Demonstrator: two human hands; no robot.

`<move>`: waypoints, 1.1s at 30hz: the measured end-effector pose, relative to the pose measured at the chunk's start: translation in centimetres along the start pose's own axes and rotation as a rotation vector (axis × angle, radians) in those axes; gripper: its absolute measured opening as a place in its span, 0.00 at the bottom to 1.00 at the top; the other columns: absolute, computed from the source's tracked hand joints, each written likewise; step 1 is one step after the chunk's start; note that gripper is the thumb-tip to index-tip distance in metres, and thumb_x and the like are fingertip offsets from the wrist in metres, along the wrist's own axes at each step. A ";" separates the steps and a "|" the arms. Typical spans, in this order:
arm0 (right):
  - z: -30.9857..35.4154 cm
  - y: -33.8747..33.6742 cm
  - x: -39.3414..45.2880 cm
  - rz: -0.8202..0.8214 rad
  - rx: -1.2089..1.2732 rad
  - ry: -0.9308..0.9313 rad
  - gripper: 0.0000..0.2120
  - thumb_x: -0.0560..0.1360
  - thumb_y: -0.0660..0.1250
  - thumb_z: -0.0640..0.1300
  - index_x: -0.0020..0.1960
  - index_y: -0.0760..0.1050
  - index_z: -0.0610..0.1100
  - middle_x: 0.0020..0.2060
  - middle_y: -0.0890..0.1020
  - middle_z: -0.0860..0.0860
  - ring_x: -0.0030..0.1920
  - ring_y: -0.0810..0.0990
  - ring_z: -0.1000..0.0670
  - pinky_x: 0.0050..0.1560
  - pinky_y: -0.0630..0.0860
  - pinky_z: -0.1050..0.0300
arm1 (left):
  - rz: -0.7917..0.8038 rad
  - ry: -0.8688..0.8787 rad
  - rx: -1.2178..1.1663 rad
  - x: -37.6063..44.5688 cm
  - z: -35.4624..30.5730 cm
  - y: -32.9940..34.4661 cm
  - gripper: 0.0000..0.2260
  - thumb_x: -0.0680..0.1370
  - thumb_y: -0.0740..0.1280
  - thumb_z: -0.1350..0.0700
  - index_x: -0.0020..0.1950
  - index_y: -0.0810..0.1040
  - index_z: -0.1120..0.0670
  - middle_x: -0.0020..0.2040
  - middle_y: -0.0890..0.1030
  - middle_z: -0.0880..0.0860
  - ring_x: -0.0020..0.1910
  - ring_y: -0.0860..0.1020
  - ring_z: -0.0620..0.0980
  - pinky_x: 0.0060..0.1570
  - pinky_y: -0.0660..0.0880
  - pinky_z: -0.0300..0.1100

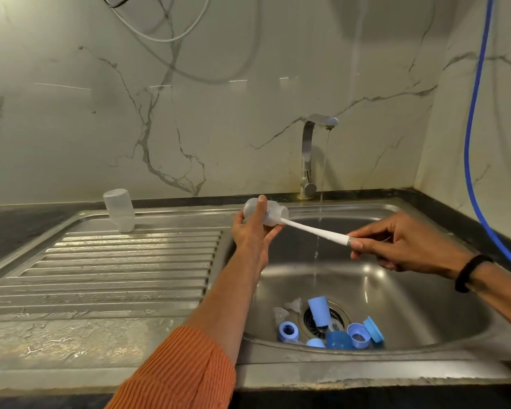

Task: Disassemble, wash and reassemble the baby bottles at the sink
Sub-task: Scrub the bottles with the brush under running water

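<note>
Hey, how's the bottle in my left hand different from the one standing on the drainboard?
The bottle in the left hand, the held bottle, lies on its side over the sink basin; the drainboard bottle stands on end on the drainboard, seemingly mouth down.
The held bottle has a white brush handle in its mouth, gripped by the right hand; the drainboard bottle has nothing in it and no hand on it.
Both are clear, capless plastic bottles.

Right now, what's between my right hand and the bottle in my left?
In the head view, the white brush handle spans from the right hand into the bottle; behind it, a thin water stream.
</note>
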State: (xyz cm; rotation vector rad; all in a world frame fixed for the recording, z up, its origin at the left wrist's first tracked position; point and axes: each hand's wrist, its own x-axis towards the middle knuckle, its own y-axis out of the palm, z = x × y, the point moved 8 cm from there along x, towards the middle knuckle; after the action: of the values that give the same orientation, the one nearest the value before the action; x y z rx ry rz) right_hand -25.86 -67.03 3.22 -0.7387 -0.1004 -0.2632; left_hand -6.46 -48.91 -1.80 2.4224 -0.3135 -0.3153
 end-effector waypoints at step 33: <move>-0.1 -5.5 -1.2 -0.230 0.111 -0.012 0.11 0.75 0.73 0.57 0.51 0.84 0.51 0.38 0.87 0.46 0.25 0.72 0.53 0.25 0.70 0.63 | 0.063 0.080 -0.094 0.4 -3.0 1.1 0.29 0.74 0.78 0.59 0.72 0.71 0.54 0.66 0.75 0.61 0.61 0.80 0.65 0.53 0.82 0.64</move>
State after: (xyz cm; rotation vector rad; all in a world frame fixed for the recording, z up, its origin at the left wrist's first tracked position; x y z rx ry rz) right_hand -28.50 -70.73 6.50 -0.6180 -0.2101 -0.4691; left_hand -5.37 -48.07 1.07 2.3205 -0.3311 -0.2001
